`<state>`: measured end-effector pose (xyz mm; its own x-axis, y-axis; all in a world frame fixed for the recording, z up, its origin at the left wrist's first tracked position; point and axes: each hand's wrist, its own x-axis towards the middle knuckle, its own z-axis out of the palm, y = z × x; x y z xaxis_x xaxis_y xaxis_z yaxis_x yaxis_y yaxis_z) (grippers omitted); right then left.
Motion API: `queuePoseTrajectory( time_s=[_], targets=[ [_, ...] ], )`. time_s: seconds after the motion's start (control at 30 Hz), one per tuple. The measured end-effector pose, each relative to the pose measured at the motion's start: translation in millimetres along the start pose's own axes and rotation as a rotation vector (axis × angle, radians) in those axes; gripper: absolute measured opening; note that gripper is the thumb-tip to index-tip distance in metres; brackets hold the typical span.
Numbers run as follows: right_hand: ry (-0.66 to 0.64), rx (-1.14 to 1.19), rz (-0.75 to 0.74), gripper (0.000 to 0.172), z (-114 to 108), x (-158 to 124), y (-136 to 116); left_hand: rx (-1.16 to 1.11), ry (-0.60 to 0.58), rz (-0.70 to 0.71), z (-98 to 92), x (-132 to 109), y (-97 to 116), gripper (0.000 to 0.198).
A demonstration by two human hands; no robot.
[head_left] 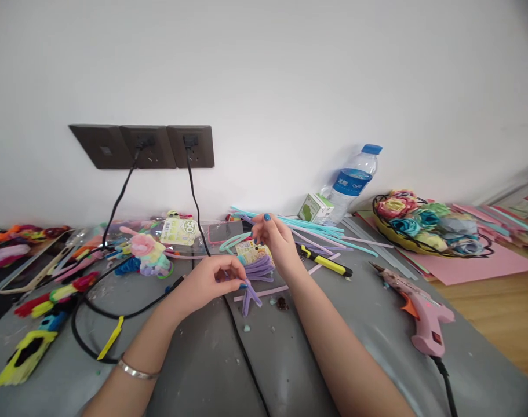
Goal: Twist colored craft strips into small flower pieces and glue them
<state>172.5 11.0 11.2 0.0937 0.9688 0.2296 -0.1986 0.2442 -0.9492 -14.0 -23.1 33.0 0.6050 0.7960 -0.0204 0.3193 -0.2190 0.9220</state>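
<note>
My left hand is closed in a pinch on a bent purple pipe cleaner, whose folded ends hang below the fingertips. Just right of it and higher, my right hand is raised with its fingers curled in toward the thumb; whatever they hold, if anything, is hidden. Between and behind the hands lies a bundle of folded purple pipe cleaners. Long light-blue pipe cleaners lie behind my right hand. A yellow utility knife rests to the right of my right wrist.
A pink glue gun lies at right, its cord trailing forward. Behind stand a water bottle and a small carton. A basket of flowers sits at far right. A black cable crosses the grey table. Pipe-cleaner figures crowd the left.
</note>
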Motion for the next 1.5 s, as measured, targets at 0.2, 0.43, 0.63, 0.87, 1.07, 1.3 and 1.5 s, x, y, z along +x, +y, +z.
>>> queuePoseTrajectory(
  time_s=[0.2,0.43,0.63,0.87,1.07,1.3,1.5],
  targets=[
    [-0.005,-0.005,0.013,0.043,-0.2,0.0,1.3,0.142,-0.084,0.066,8.8,1.1,-1.1,0.013],
    [-0.011,-0.013,0.016,0.045,1.1,-1.2,0.7,0.274,-0.094,0.220,17.5,2.3,-5.7,0.021],
    [-0.025,-0.048,0.016,0.045,0.8,-0.8,2.1,0.325,0.090,0.225,7.3,3.6,-10.1,0.018],
    [-0.029,-0.043,0.002,0.046,1.1,-0.1,2.1,0.518,0.173,0.108,-3.0,2.7,-19.1,0.015],
    [-0.030,-0.057,-0.004,0.046,1.0,0.3,2.2,0.517,0.189,0.080,-0.5,3.7,-24.9,0.018],
    [-0.021,-0.065,-0.009,0.046,0.4,0.9,3.0,0.386,0.282,0.092,-1.8,6.3,-16.0,0.013],
    [0.082,-0.089,-0.033,0.047,-2.6,1.6,2.3,0.121,0.524,0.058,-5.4,5.1,-7.2,0.000]
  ],
)
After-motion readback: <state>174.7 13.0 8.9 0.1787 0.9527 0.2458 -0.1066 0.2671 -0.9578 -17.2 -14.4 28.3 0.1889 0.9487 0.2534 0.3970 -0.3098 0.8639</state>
